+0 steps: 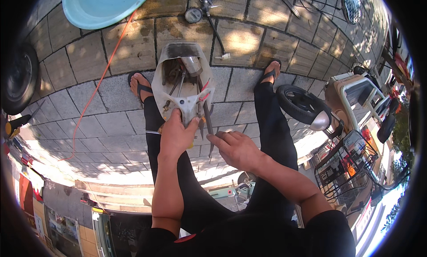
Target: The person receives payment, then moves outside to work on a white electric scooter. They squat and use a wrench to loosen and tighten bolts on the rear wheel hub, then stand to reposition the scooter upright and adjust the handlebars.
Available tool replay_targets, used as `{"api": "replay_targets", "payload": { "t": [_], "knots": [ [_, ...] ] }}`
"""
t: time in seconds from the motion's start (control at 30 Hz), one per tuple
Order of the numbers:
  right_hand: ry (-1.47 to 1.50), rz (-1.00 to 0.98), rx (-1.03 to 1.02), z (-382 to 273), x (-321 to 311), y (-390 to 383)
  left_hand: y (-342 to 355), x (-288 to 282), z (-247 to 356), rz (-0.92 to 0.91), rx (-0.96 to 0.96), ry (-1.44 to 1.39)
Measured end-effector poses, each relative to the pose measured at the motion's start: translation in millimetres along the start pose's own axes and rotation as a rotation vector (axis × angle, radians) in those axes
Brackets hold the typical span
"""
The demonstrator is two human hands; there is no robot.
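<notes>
A cut-open whitish plastic jug [159, 81] stands between my feet, with a metal can [191, 66], rods, red-handled pieces and other tools inside it. My left hand [179, 131] is closed round the jug's handle [188, 109] at its near end. Just right of it, my right hand [233, 146] pinches a long dark metal bar [207, 119] against the jug's right side; what kind of tool it is cannot be made out. Several pointed tool ends stick out near the handle between my two hands.
A light blue basin [104, 10] lies far left, with an orange hose [103, 74] running past it. Beyond the jug is a tyre inflator with gauge [194, 15]. A scooter wheel [303, 104] stands right, a loose tyre [20, 79] left.
</notes>
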State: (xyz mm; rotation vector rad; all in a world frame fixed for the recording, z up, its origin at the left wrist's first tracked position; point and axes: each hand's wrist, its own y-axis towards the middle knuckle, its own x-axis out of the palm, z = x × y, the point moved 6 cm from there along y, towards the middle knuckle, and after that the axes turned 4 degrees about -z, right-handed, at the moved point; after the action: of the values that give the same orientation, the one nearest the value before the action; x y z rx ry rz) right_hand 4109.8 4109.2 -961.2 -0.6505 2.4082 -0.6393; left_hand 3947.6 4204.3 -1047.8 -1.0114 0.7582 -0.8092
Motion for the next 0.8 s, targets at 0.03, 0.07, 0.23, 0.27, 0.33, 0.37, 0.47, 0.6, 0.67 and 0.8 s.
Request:
{"api": "replay_targets", "payload": {
  "t": [0.03, 0.07, 0.23, 0.27, 0.33, 0.37, 0.47, 0.6, 0.67, 0.8],
  "knots": [
    [0.015, -0.004, 0.016, 4, -4, 0, -1, -4, 5, -0.03, -0.036, 0.001],
    [0.032, -0.007, 0.034, 10, -9, 0, 0, -5, 7, -0.063, -0.071, 0.002],
    [0.192, 0.102, 0.403, 114, -41, 35, -3, -9, 13, -0.062, -0.029, 0.0],
    [0.255, 0.166, 0.518, 151, -53, 48, -4, -10, 16, -0.083, -0.071, 0.046],
    [0.013, 0.368, 0.544, 242, -81, 63, -4, -14, 23, -0.11, -0.109, 0.091],
    [0.148, 0.351, 0.797, 289, -94, 71, -3, -13, 22, -0.112, -0.112, 0.086],
    [-0.201, 0.486, 0.852, 397, -162, 98, 2, -10, 19, -0.089, -0.091, 0.029],
    [-0.568, 0.584, 0.659, 504, -240, 143, -1, -9, 13, -0.056, -0.16, -0.035],
    [-0.617, 0.477, 0.793, 554, -285, 141, 1, -9, 15, -0.054, -0.153, 0.011],
    [-0.589, 0.393, 0.932, 601, -290, 144, 9, -6, 23, -0.075, -0.164, 0.068]
  ]
}}
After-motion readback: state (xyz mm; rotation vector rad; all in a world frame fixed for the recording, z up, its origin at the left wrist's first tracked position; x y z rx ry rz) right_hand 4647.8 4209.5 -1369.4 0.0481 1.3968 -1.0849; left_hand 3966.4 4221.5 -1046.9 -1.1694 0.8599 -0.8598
